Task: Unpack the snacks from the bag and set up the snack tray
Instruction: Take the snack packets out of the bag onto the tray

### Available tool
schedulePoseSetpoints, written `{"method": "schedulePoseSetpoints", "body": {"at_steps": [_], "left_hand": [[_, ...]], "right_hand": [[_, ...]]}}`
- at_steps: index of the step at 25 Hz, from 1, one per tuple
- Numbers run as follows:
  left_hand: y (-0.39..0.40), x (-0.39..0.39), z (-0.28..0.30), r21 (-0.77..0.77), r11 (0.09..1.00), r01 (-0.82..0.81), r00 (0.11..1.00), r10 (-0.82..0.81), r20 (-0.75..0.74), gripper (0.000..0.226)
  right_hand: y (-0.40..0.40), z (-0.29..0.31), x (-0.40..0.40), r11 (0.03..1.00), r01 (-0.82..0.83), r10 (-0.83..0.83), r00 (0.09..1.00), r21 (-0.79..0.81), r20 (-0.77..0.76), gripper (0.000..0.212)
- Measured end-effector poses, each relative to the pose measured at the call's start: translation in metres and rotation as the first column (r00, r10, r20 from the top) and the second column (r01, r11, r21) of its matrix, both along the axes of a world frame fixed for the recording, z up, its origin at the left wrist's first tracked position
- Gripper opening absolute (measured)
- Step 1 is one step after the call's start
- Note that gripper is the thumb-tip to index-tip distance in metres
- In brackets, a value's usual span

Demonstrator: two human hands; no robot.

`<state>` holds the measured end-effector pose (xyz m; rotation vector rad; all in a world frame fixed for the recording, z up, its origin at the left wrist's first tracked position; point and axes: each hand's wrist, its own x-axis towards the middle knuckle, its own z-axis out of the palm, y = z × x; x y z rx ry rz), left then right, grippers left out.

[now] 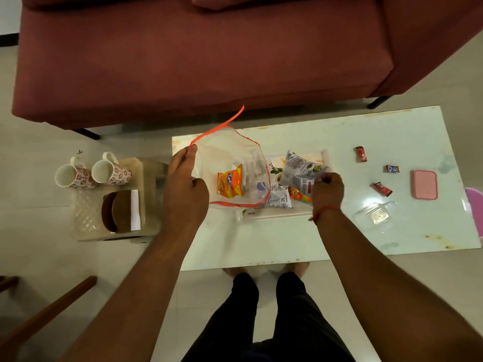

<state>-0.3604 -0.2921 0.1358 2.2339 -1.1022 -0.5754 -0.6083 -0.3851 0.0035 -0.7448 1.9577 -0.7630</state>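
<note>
A clear plastic bag [230, 150] with a red rim is held open over the table's left part; my left hand [184, 184] grips its rim at the left. Inside lies an orange snack packet [230, 181] and some clear wrapping. My right hand [326, 190] pinches a silver-grey snack packet [300, 169] above the white tray [277, 217]. On the tray lie a small silver packet [278, 198] and an orange packet [300, 195], partly hidden by my right hand.
Small candies [360, 154] [392, 169] [382, 188], a pink lid [425, 184] and a clear container [377, 215] lie on the white table's right part [287, 244]. Two mugs [78, 175] and brown coasters [117, 214] sit on a stool at left. A maroon sofa [209, 61] is behind.
</note>
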Motion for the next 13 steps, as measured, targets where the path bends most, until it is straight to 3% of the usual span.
{"method": "schedulePoseSetpoints", "body": {"at_steps": [3, 4, 5, 6, 7, 8, 9, 11, 13], "left_hand": [[0.004, 0.002, -0.006, 0.006, 1.0, 0.029, 0.999, -0.029, 0.016, 0.052], [0.006, 0.003, -0.009, 0.002, 0.999, 0.039, 0.999, -0.039, 0.017, 0.054], [0.007, 0.003, -0.011, -0.004, 0.999, 0.045, 0.999, -0.044, 0.014, 0.055], [0.009, 0.003, -0.012, -0.012, 0.999, 0.05, 0.999, -0.05, 0.009, 0.057], [0.011, 0.002, -0.013, -0.019, 0.998, 0.06, 0.998, -0.06, 0.001, 0.059], [0.013, 0.0, -0.012, -0.022, 0.997, 0.07, 0.998, -0.07, -0.008, 0.059], [0.016, -0.002, -0.011, -0.023, 0.997, 0.076, 0.997, -0.076, -0.013, 0.058], [0.018, -0.008, -0.008, -0.017, 0.995, 0.095, 0.995, -0.095, -0.025, 0.057], [0.017, -0.012, -0.002, -0.003, 0.993, 0.12, 0.992, -0.121, -0.042, 0.059]], "right_hand": [[-0.015, -0.034, 0.026, 0.965, -0.16, 0.134, 0.982, 0.208, 0.134, 0.025], [-0.019, -0.043, 0.034, 0.935, -0.172, 0.153, 0.985, 0.309, 0.083, 0.028], [-0.018, -0.055, 0.035, 0.885, -0.334, 0.376, 0.923, 0.324, -0.077, 0.026], [-0.023, -0.06, 0.037, 0.873, -0.32, 0.353, 0.935, 0.368, -0.023, 0.018], [-0.024, -0.066, 0.037, 0.901, -0.227, 0.174, 0.97, 0.371, 0.171, 0.019], [-0.024, -0.064, 0.036, 0.889, -0.214, 0.106, 0.956, 0.405, 0.272, 0.026], [-0.017, -0.059, 0.037, 0.891, -0.224, 0.119, 0.955, 0.396, 0.271, 0.027], [-0.008, -0.039, 0.036, 0.973, -0.13, 0.106, 0.986, 0.19, 0.132, 0.025], [0.008, -0.002, 0.039, 0.985, -0.076, 0.085, 0.995, -0.154, 0.057, 0.021]]}}
